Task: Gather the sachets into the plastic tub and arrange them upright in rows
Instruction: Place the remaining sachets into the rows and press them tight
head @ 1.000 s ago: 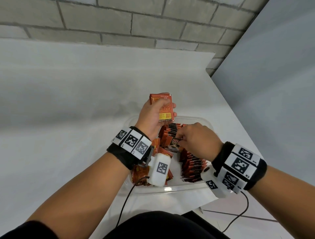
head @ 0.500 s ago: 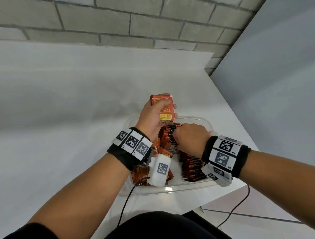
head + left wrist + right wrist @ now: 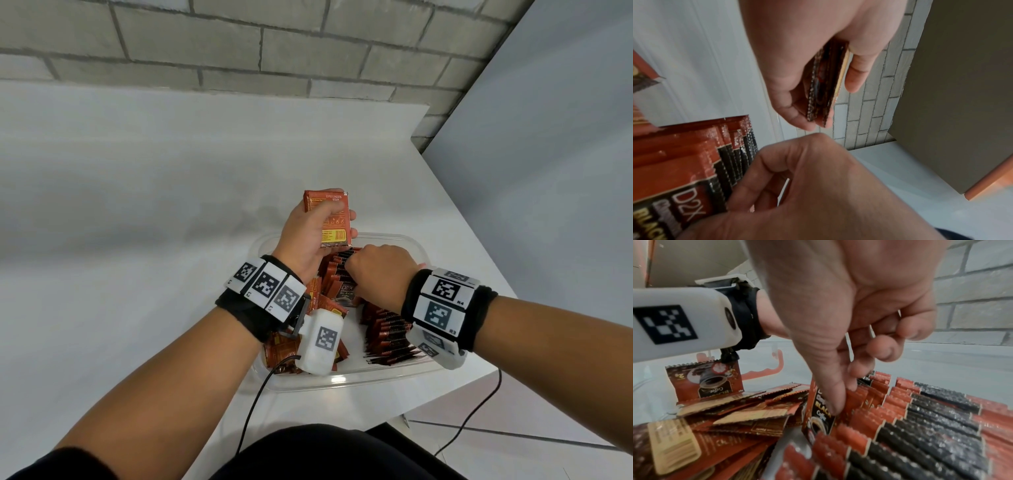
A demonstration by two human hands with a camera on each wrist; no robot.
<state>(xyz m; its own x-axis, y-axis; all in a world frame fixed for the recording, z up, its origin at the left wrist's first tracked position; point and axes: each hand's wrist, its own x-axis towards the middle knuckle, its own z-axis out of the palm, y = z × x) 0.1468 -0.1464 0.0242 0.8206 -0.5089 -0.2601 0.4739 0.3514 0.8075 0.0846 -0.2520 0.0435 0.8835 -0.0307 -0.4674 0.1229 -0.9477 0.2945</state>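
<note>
1. Sachets: small stack (image 3: 330, 219) gripped in left hand (image 3: 308, 240), centre of the head view, just above the tub's far rim. Stack upright, long axis vertical, printed back facing the camera, thumb across its face, fingers curled behind.
2. Left wrist view: same stack edge-on, crimped ends showing, pinched between thumb and fingers.
3. Plastic tub (image 3: 342, 382), clear, lower centre of frame on a white table (image 3: 137, 240).
4. Right hand (image 3: 380, 274) inside the tub, fingers curled down; thumb and fingertips pinch one upright sachet (image 3: 819, 415) with the label "BLACK Coffee", at the near end of the rows.
5. Rows of sachets (image 3: 931, 426) fill the right of the right wrist view, standing on edge, crimped tops up, packed close.
6. Loose sachets (image 3: 725, 418) lie flat and overlapping at lower left of that view; one stands against the tub wall beyond them.
7. Left wrist camera (image 3: 320, 337) hangs over the loose pile, hiding part of it in the head view.
8. Brick wall (image 3: 274, 44) across the top of frame.
</note>
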